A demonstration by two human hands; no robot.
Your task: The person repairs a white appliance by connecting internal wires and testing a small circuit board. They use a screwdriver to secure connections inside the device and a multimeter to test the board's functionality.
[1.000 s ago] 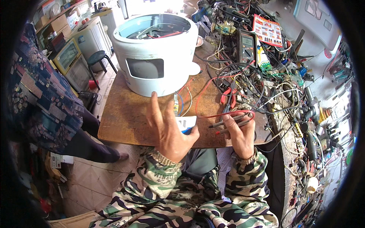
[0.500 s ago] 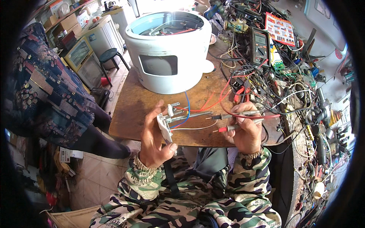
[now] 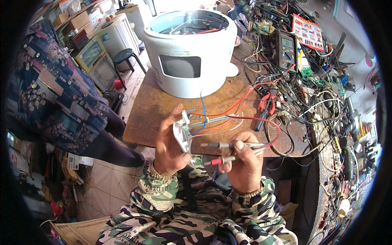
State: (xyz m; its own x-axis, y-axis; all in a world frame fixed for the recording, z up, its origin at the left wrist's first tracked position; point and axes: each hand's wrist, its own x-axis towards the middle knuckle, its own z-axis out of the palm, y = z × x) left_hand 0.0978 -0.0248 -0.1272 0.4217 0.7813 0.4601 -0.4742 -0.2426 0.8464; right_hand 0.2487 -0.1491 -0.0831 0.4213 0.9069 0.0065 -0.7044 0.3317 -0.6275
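Observation:
My left hand (image 3: 166, 149) grips a white plastic part (image 3: 181, 132) on its edge, thumb at the bottom and fingers behind. Metal strips and red, blue and white wires (image 3: 203, 108) run from that part; the blue one leads up to a white round appliance housing (image 3: 183, 75) with a rectangular opening. Two multimeter probes, one dark (image 3: 218, 145) and one red (image 3: 218, 161), are pinched together in my right hand (image 3: 247, 165). Their tips point left toward the white part, apart from it. The housing stands on the wooden table (image 3: 143, 118).
A multimeter (image 3: 287, 49) lies among tangled cables on the right. Red-handled pliers (image 3: 266, 107) rest by the table's right side. A person in a patterned garment (image 3: 61, 77) stands at left, near a dark stool (image 3: 125, 57). Boxes and appliances line the back left.
My right hand has moved down and left with the probes, bringing their tips nearer the white part. The white part has turned slightly in my left hand. The whole view has shifted a little.

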